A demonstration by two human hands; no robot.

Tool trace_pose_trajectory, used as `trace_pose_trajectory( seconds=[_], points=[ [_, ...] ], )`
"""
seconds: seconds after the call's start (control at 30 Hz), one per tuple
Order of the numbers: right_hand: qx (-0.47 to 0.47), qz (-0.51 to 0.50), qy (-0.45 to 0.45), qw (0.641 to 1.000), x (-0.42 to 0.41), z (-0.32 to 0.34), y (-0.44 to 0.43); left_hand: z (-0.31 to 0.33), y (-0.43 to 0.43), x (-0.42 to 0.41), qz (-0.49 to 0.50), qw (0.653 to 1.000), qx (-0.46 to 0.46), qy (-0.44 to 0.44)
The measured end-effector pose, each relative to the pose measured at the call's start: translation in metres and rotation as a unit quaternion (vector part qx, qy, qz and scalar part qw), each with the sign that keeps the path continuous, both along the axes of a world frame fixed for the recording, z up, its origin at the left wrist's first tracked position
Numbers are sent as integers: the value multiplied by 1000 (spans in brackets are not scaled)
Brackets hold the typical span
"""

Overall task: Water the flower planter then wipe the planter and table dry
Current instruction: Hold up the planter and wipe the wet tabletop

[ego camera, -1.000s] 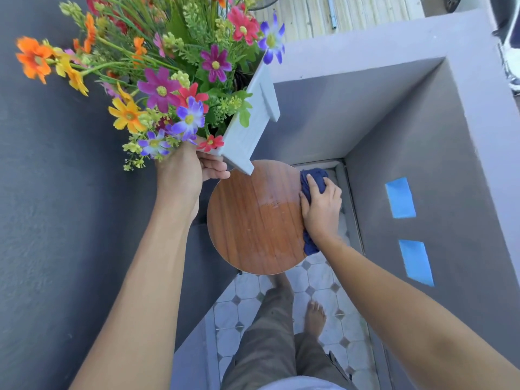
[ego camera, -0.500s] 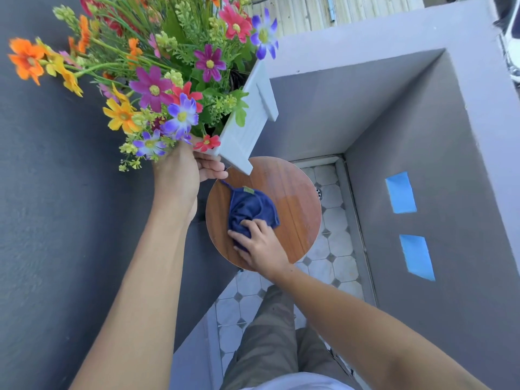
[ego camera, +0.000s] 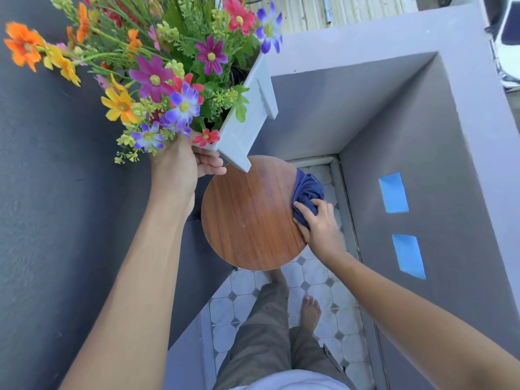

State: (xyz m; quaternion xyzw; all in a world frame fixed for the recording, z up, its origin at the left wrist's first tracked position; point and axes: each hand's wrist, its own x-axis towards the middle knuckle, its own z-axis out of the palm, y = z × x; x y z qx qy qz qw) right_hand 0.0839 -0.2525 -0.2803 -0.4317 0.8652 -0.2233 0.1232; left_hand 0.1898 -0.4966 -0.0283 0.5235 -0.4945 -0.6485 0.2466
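The round table (ego camera: 247, 218) top looks like wood veneer, reddish grain, smooth with a soft sheen. The cloth (ego camera: 307, 194) is dark blue fabric, matt and crumpled. The planter (ego camera: 247, 128) seems matt white painted wood or plastic, I cannot tell which. Walls (ego camera: 416, 130) are matt grey, slightly rough plaster; the floor tiles (ego camera: 315, 274) are pale and smooth

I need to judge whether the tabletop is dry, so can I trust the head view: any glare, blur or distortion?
Head view: even daylight; a pale sheen on the round wooden table near the dark blue cloth could be glare or moisture. Wide-angle bending curves the grey walls; the outermost flowers look soft.
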Motion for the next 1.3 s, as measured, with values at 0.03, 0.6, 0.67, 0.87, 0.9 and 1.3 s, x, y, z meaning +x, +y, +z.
trace_pose_trajectory(
  seconds=[0.03,0.6,0.67,0.87,0.9,1.3],
  points=[
    [1,18,1,1000,4,-1,4,1,1,-1,0,1000,0,0],
    [-40,91,-24,995,32,1,-42,14,-8,-3,25,1000,1,-9],
    [-44,82,-52,994,27,1,-60,15,-8,-4,26,1000,8,-5],
    [-29,34,-69,997,12,6,-106,17,-6,-6,26,1000,14,5],
    [-24,35,-73,996,10,8,-111,16,-6,-6,26,1000,13,5],
    [-30,79,-100,991,51,-2,-48,13,-9,-4,30,1000,2,4]
  ],
)
